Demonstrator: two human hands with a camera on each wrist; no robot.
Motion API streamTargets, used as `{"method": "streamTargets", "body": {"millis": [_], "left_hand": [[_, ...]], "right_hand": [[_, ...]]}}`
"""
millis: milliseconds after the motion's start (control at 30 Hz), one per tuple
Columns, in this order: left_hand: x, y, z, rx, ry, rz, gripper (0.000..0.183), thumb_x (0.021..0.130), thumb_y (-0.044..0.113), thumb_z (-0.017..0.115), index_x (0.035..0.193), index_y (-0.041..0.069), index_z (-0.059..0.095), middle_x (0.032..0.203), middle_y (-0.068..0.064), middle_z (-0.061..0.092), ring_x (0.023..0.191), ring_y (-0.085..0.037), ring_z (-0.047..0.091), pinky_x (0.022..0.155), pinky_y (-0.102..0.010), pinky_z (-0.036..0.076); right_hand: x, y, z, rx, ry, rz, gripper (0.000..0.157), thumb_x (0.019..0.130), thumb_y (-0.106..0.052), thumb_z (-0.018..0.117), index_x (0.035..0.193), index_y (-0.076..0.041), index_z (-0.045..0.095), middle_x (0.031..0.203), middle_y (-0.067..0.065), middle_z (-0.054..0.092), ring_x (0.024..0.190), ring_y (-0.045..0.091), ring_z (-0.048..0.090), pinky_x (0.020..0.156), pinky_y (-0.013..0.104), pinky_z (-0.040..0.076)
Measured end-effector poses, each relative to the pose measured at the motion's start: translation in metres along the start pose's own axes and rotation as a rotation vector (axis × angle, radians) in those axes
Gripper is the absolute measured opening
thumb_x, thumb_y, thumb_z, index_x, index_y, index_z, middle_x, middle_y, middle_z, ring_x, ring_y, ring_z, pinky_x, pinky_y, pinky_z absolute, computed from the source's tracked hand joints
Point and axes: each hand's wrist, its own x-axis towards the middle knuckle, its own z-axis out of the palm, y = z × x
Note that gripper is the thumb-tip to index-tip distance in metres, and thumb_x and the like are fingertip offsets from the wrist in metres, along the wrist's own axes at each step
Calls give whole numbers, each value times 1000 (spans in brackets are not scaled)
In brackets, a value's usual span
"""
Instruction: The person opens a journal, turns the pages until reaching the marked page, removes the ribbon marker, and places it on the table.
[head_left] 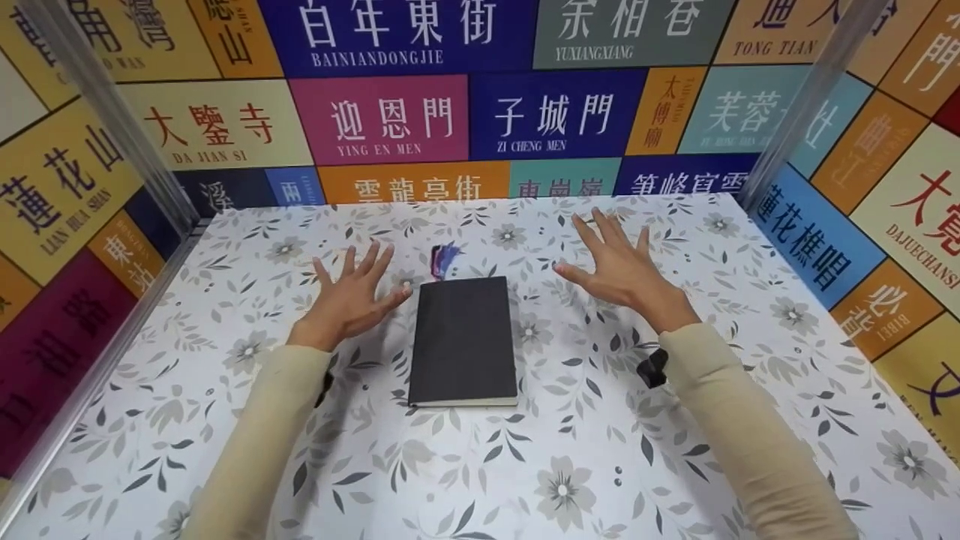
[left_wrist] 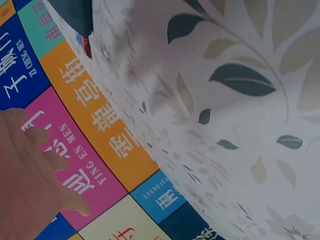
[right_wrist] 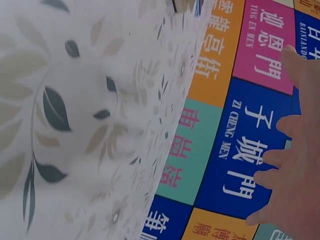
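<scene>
A dark grey, closed notebook (head_left: 463,341) lies flat on the table, its pale page edges showing along the near side. Beyond its top edge is a small bundle of blue, red and dark strands (head_left: 444,260). To the left of the notebook my left hand (head_left: 352,296) hovers with fingers spread, the thumb close to the cover's upper left corner. My right hand (head_left: 619,266) is held out on the other side, fingers spread, farther from the notebook. Neither hand holds anything. In the left wrist view a corner of the notebook (left_wrist: 75,15) shows at the top.
A white cloth (head_left: 562,435) printed with grey flowers and leaves covers the table. Panels with coloured blocks and Chinese lettering (head_left: 379,120) rise behind it and at both sides. Metal posts (head_left: 127,112) stand at the back corners. Each wrist wears a black strap (head_left: 652,367).
</scene>
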Motion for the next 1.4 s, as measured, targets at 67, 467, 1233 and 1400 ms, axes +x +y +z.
{"method": "streamTargets", "body": {"millis": [67, 467, 1233, 1400], "left_hand": [[-3, 4, 1, -3, 7, 27, 84, 98, 69, 35, 163, 25, 6, 171, -8, 4, 156, -44, -4, 112, -78, -16], [-19, 32, 19, -94, -25, 169, 83, 97, 69, 40, 162, 26, 14, 171, -3, 7, 157, -40, 0, 115, -74, -15], [-22, 69, 44, -249, -251, 224, 80, 96, 60, 54, 161, 26, 21, 171, 1, 6, 158, -34, 1, 126, -61, 3], [-20, 73, 48, -259, -308, 211, 79, 95, 56, 59, 160, 27, 25, 171, 1, 9, 158, -33, 2, 127, -56, 9]], "right_hand": [[-2, -4, 3, 21, 8, -10, 91, 94, -74, 41, 163, -25, 7, 171, 13, -3, 157, 39, -5, 116, 74, -14], [-17, -30, 27, 141, -20, -66, 94, 94, -75, 40, 163, -20, 8, 171, 9, 4, 159, 34, 1, 120, 68, -12], [-25, -64, 71, 539, -26, -69, 72, 96, -34, 65, 154, -3, 35, 149, 21, 43, 128, 39, 55, 103, 52, 50], [-19, -69, 81, 658, -3, 37, 62, 94, -25, 69, 146, 0, 47, 137, 21, 57, 115, 36, 64, 90, 43, 57]]}}
